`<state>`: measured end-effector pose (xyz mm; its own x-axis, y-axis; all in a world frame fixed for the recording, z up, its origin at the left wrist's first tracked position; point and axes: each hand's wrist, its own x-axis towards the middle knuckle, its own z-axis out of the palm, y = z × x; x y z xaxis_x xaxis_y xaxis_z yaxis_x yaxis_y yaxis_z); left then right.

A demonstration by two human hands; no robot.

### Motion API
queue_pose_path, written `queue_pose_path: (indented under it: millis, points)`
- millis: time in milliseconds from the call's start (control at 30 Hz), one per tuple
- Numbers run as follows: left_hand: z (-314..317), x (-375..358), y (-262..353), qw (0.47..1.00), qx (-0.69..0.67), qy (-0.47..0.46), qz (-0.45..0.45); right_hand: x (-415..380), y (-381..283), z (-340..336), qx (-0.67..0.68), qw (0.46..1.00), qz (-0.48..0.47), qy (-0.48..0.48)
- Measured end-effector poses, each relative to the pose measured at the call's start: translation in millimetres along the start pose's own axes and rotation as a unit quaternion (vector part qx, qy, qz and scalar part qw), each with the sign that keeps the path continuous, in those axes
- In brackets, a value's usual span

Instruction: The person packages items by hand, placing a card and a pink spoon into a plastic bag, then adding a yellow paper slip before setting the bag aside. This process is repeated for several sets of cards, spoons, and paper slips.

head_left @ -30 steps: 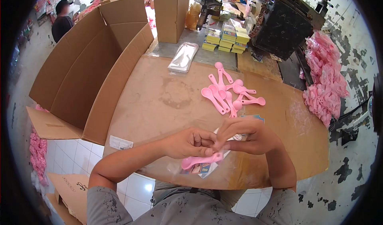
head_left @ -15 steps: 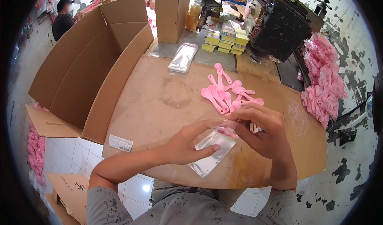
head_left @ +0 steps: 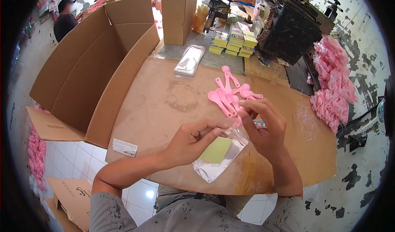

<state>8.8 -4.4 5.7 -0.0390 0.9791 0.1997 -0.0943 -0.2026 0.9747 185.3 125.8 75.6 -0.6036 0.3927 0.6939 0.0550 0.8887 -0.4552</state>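
Spoons (head_left: 220, 99) just beyond grip, box (head_left: 119, 88) off left. Left hand (head_left: 193, 143), right hand (head_left: 266, 129): fingers narrow, hold unclear. Bag (head_left: 205, 171) below left fingertips, long axis near-left to far-right.

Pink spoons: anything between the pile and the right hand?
Nothing visible. The right hand overlaps the near side of the pink spoons in this view; the left hand and clear bag are off that path. Height gap can't be judged.

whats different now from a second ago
The spoon below the left hand is gone from there; a green card now shows against the clear bag. The right hand moved forward, toward the spoon pile. The box and card stacks stayed put.
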Motion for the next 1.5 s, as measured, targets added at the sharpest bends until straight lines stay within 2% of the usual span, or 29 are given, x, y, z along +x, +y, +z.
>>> queue_pose_path:
  millis: [100,200,400,500,600,633,667,700,767,833,900,1000,1033,1067,1100,1133,1233,1300,1333,1433,1467,1500]
  points:
    - [1.1,0.1,2.1,1.0,0.008,0.018,-0.005,-2.7,1.7,2.9,-0.046,0.995,-0.086,0.016]
    - [1.8,-2.2,5.7,0.991,0.12,0.039,0.034,-1.4,-13.7,5.5,-0.157,0.974,-0.154,-0.062]
    - [0.3,-6.0,-6.9,0.938,0.335,0.022,0.092,-14.4,-3.1,24.4,-0.267,0.936,-0.213,-0.082]
    - [0.7,-4.5,-11.4,0.913,0.384,0.003,0.135,-8.3,-2.8,22.2,-0.254,0.95,-0.141,-0.11]
    - [-2.5,0.1,4.1,0.957,0.284,-0.032,0.054,-0.9,16.9,7.2,-0.203,0.978,-0.032,-0.03]
    - [-4.4,1.4,1.7,0.98,0.199,-0.027,0.008,-2.8,21.6,-4.9,-0.089,0.991,0.051,-0.091]
    - [-6.8,3.4,-3.3,0.993,0.113,-0.021,-0.037,-4.1,26.0,-22.9,0.028,0.98,0.132,-0.149]
    - [-8.5,4.8,-5.9,0.996,0.024,-0.014,-0.081,-5.7,30.3,-42.8,0.143,0.945,0.21,-0.205]
    - [-11.8,8.1,-4.7,0.996,-0.037,-0.017,-0.076,-24.0,29.5,-90.1,0.36,0.853,0.313,-0.211]
    - [-13.7,11.0,-4.8,0.994,-0.076,-0.02,-0.074,-52.3,69.0,-141.0,0.461,0.846,0.202,-0.173]
    - [-14.3,11.6,-6.4,0.992,-0.092,-0.022,-0.08,-65.9,92.2,-181.6,0.597,0.777,0.168,-0.105]
    - [-14.9,13.9,-5.7,0.991,-0.083,-0.004,-0.109,-119.4,185.6,-246.1,0.492,0.834,0.246,0.046]
    - [-14.5,14.2,-5.9,0.991,-0.08,-0.002,-0.107,-130.1,189.4,-244.3,0.222,0.926,0.305,0.011]
    - [-14.7,15.1,-5.7,0.992,-0.076,0.002,-0.104,-142.8,191.6,-242.0,-0.067,0.939,0.336,-0.027]
    - [-14.8,14.6,-5.8,0.992,-0.072,0.007,-0.103,-153.7,187.5,-236.6,-0.348,0.871,0.341,-0.062]
    - [-15.0,14.6,-7.9,0.994,-0.07,0.002,-0.089,-161.9,184.6,-234.0,-0.6,0.728,0.319,-0.094]
    - [-14.7,15.5,-17.4,0.996,-0.066,0.002,-0.062,-153.4,161.7,-236.3,-0.398,0.866,0.293,-0.081]
    - [-14.5,17.8,-18.7,0.995,-0.064,0.002,-0.072,-127.4,131.3,-218.4,-0.156,0.928,0.336,-0.03]
    - [-14.8,18.2,-18.0,0.994,-0.062,0.005,-0.09,-115.2,127.1,-212.9,-0.032,0.937,0.347,0.001]
    - [-16.5,17.0,-13.4,0.989,-0.057,0.012,-0.135,-116.7,162.4,-234.0,0.229,0.853,0.466,0.054]
    - [-16.5,17.5,-11.9,0.988,-0.056,0.014,-0.143,-121.5,178.8,-226.7,-0.252,0.852,0.458,-0.023]
    - [-16.6,18.0,-11.3,0.987,-0.056,0.017,-0.151,-128.0,182.5,-231.5,-0.348,0.849,0.392,-0.062]
